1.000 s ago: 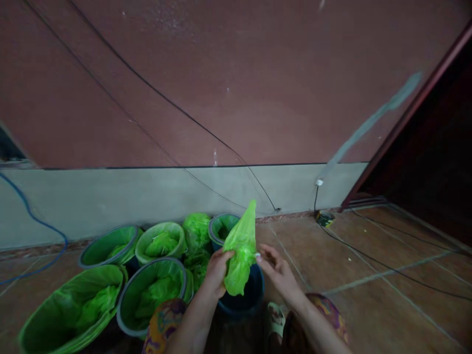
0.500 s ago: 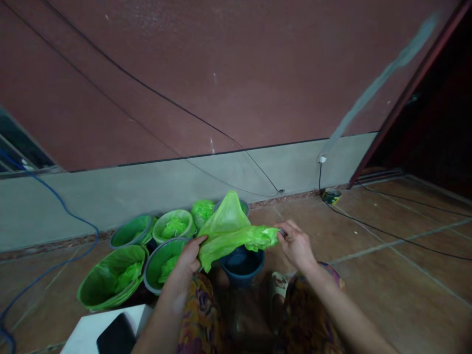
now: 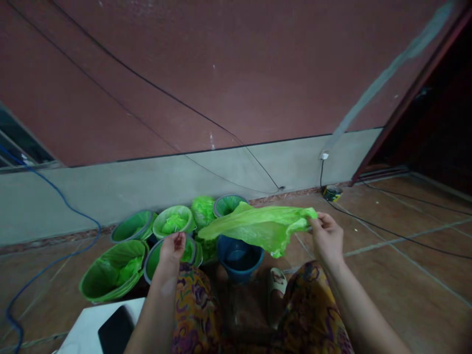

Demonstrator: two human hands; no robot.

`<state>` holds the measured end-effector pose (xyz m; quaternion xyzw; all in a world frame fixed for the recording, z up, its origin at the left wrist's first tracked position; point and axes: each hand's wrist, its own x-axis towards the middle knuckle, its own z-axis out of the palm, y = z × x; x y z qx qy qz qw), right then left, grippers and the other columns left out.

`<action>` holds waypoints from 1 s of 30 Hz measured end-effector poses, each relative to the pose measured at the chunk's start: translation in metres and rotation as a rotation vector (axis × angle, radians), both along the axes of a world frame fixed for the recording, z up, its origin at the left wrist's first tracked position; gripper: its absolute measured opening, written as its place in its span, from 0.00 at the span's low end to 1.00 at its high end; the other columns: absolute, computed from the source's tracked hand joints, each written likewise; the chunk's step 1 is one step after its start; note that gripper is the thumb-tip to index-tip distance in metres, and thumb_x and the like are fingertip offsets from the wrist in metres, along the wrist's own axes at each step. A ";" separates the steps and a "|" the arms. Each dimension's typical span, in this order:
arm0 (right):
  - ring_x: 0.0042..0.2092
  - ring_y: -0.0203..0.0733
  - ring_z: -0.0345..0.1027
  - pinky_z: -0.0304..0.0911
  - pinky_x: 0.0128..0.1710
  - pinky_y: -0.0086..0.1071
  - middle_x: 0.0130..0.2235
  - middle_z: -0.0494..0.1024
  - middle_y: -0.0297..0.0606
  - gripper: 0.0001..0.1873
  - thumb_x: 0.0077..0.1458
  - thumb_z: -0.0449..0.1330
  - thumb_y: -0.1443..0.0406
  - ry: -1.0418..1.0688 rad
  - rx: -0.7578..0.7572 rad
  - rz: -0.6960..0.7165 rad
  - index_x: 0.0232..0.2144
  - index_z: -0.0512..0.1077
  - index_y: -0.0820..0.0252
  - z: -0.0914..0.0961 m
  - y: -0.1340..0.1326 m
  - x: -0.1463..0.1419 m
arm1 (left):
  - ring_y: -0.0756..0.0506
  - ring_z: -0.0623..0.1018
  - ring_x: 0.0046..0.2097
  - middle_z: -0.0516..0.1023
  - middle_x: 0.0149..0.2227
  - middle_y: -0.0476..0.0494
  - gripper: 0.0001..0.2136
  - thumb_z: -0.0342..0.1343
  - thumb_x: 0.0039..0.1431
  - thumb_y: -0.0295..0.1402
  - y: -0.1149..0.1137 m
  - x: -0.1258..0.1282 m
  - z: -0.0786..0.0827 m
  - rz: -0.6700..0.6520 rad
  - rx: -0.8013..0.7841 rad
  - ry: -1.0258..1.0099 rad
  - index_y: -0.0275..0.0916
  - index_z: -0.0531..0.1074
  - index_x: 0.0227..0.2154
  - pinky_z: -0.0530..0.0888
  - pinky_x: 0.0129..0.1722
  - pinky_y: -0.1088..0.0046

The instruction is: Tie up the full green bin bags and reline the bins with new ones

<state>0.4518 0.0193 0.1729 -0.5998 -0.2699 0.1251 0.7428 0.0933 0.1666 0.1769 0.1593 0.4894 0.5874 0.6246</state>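
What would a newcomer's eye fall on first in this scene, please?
The bright green plastic bag, stretched out in the grip of the right hand, hangs over an unlined blue bucket on the floor. Behind it, a cluster of green-lined buckets stands along the wall.

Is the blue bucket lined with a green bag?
No: the blue bucket is bare inside; the right hand holds the green bag above it.
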 end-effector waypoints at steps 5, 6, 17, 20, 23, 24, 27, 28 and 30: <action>0.25 0.34 0.62 0.58 0.25 0.28 0.24 0.72 0.31 0.19 0.43 0.68 0.51 -0.052 -0.081 0.284 0.26 0.68 0.58 0.009 0.011 -0.055 | 0.51 0.76 0.32 0.80 0.35 0.45 0.12 0.62 0.51 0.29 -0.051 0.062 0.007 -0.356 0.350 0.234 0.36 0.74 0.40 0.74 0.34 0.77; 0.25 0.34 0.62 0.58 0.25 0.28 0.24 0.72 0.31 0.18 0.43 0.68 0.52 -0.057 -0.088 0.328 0.25 0.68 0.57 0.010 0.014 -0.067 | 0.49 0.77 0.36 0.80 0.40 0.42 0.15 0.63 0.48 0.29 -0.062 0.078 0.007 -0.492 0.442 0.303 0.36 0.75 0.42 0.74 0.38 0.74; 0.25 0.34 0.63 0.61 0.27 0.28 0.26 0.75 0.31 0.17 0.39 0.70 0.55 0.133 -0.189 0.808 0.28 0.73 0.59 0.038 -0.003 -0.090 | 0.46 0.76 0.37 0.80 0.35 0.47 0.10 0.63 0.48 0.32 -0.064 0.126 -0.008 -0.933 0.725 0.381 0.35 0.77 0.35 0.72 0.41 0.73; 0.23 0.34 0.62 0.59 0.24 0.27 0.22 0.73 0.30 0.13 0.39 0.68 0.58 0.131 -0.234 0.721 0.26 0.73 0.59 0.036 -0.008 -0.071 | 0.48 0.73 0.32 0.79 0.29 0.49 0.10 0.66 0.45 0.33 -0.057 0.115 -0.009 -0.853 0.651 0.483 0.35 0.78 0.32 0.70 0.35 0.75; 0.22 0.33 0.59 0.55 0.22 0.26 0.20 0.71 0.30 0.09 0.38 0.65 0.61 0.036 -0.256 0.494 0.23 0.73 0.59 0.027 -0.007 -0.046 | 0.48 0.73 0.33 0.79 0.29 0.49 0.12 0.68 0.41 0.30 -0.050 0.098 -0.001 -0.769 0.633 0.560 0.36 0.79 0.32 0.69 0.36 0.76; 0.22 0.33 0.58 0.54 0.22 0.27 0.21 0.71 0.31 0.08 0.38 0.64 0.61 -0.016 -0.259 0.428 0.23 0.73 0.60 0.024 -0.006 -0.038 | 0.47 0.74 0.34 0.79 0.30 0.48 0.13 0.69 0.40 0.29 -0.049 0.092 0.003 -0.784 0.625 0.553 0.37 0.80 0.33 0.69 0.36 0.76; 0.23 0.34 0.59 0.53 0.23 0.28 0.22 0.72 0.33 0.07 0.41 0.59 0.62 -0.195 -0.302 0.272 0.24 0.74 0.60 0.018 -0.005 -0.016 | 0.47 0.74 0.34 0.80 0.33 0.46 0.14 0.69 0.41 0.31 -0.047 0.076 0.014 -0.938 0.584 0.504 0.37 0.80 0.35 0.69 0.36 0.76; 0.22 0.35 0.59 0.52 0.23 0.28 0.23 0.72 0.34 0.08 0.43 0.57 0.63 -0.257 -0.330 0.222 0.25 0.74 0.60 0.018 -0.005 -0.012 | 0.47 0.74 0.33 0.80 0.32 0.46 0.13 0.68 0.42 0.32 -0.047 0.072 0.016 -0.988 0.581 0.510 0.37 0.80 0.34 0.69 0.35 0.76; 0.23 0.35 0.59 0.53 0.24 0.30 0.25 0.74 0.35 0.09 0.46 0.55 0.63 -0.373 -0.374 0.118 0.26 0.74 0.60 0.020 -0.005 -0.007 | 0.48 0.73 0.32 0.78 0.29 0.47 0.09 0.67 0.45 0.32 -0.047 0.068 0.018 -1.020 0.612 0.568 0.36 0.80 0.31 0.68 0.34 0.76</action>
